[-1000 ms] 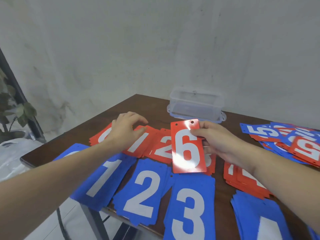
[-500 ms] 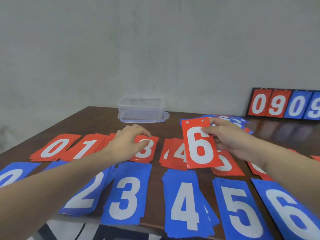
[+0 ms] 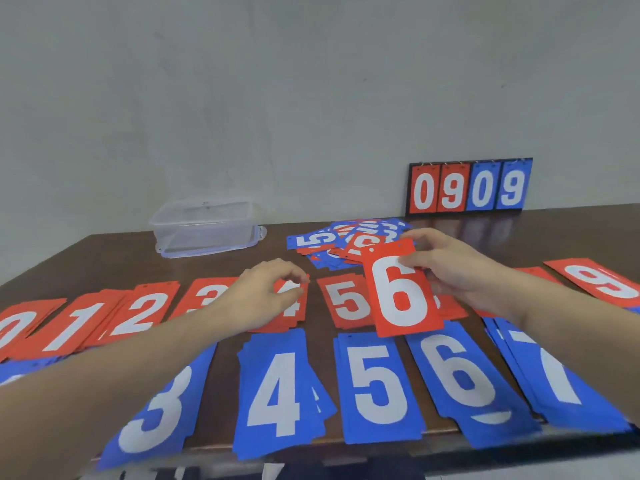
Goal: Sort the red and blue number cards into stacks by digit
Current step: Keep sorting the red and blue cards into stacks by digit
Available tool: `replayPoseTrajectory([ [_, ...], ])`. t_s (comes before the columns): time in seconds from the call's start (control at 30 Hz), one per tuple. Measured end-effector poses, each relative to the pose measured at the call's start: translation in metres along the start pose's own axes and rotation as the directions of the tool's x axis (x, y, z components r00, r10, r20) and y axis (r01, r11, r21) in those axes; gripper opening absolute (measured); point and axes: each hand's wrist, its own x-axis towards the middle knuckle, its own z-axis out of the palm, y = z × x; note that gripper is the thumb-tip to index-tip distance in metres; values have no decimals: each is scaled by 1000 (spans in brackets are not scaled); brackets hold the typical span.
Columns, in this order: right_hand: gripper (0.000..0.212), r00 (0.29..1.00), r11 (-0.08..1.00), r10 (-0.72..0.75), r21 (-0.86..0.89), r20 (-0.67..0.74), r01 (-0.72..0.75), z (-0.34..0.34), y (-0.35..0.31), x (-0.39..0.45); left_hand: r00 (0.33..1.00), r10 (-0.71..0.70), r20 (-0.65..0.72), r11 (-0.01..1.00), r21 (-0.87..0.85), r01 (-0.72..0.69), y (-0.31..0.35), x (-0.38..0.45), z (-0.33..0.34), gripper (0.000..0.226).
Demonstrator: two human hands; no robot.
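My right hand [image 3: 453, 268] pinches a red 6 card [image 3: 398, 292] by its top edge and holds it tilted just above the table, between the red 5 stack [image 3: 343, 299] and a red stack [image 3: 448, 303] that is mostly hidden under the hand. With fingers loosely curled and nothing in them, my left hand [image 3: 266, 292] rests over the red 4 stack [image 3: 296, 308]. Red stacks 0 to 3 [image 3: 142, 313] run off to the left. In the near row lie blue stacks 3 [image 3: 156, 410], 4 [image 3: 277, 393], 5 [image 3: 377, 382], 6 [image 3: 457, 375] and 7 [image 3: 561, 379]. A mixed unsorted pile [image 3: 322, 242] sits behind.
A clear plastic box [image 3: 204, 226] stands at the back left of the dark wooden table [image 3: 104, 258]. A flip scoreboard reading 0909 [image 3: 469, 187] leans on the wall at the back right. A red 9 card [image 3: 602, 282] lies far right. Blue cards overhang the table's near edge.
My view has swung right along the rows, from digits 1–3 to digits 3–7. Both hands moved right with it; my right hand still holds the red 6 card.
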Motion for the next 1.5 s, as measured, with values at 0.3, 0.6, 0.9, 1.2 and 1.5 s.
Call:
replayPoseTrajectory([
  [0.3,38,998,995,-12,-97,-64,6,-35,-4,-27,999,31,38,994,-107,-27,32,5,12,12],
  [0.6,42,963,994,67,-70,-261,-88,-98,20,-39,985,106,133,979,-187,-80,71,35,53,14],
  [0.9,37,965,993,103,-33,-241,-114,-102,45,1,971,154,181,976,-181,-121,80,72,88,14],
  [1.2,33,992,987,42,-151,-117,-59,-70,47,77,984,12,180,976,-217,28,33,117,85,14],
  [1.5,42,989,705,-137,-706,-55,58,-62,60,129,990,-73,117,977,-193,95,-2,163,90,16],
])
